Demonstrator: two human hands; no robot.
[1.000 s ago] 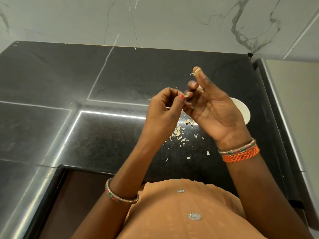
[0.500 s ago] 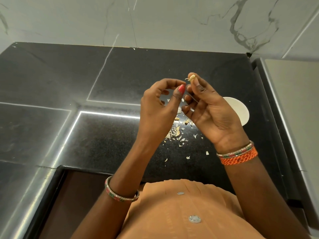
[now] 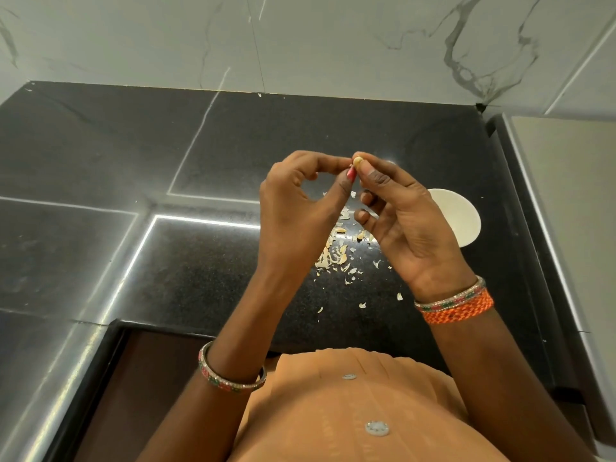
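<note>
Above the middle of the dark stone surface (image 3: pixel 200 261), my 2 hands meet at the fingertips over a small pale clove (image 3: pixel 358 160), which looks like garlic, though it is too small to be sure. My right hand (image 3: pixel 410 225) pinches the clove between thumb and forefinger, its other fingers loosely curled below. My left hand (image 3: pixel 300 208) closes thumb and forefinger against the clove's side, the red thumbnail set at its edge as if to lift skin. I cannot tell whether any skin is left on it.

The clove is in the air, clear of the surface, with much of what shows of it bare and yellowish. Directly below my hands lies a scatter of papery peelings (image 3: pixel 336 253), thickest under my fingers and thinning toward the near edge, so a good deal of peeling is done. A white dish (image 3: pixel 463 218) sits toward the right edge, partly hidden by my right hand, and what shows of it holds nothing. By my reading, this clove is nearly clean; dropping it in the dish and clearing the peelings remain.
</note>
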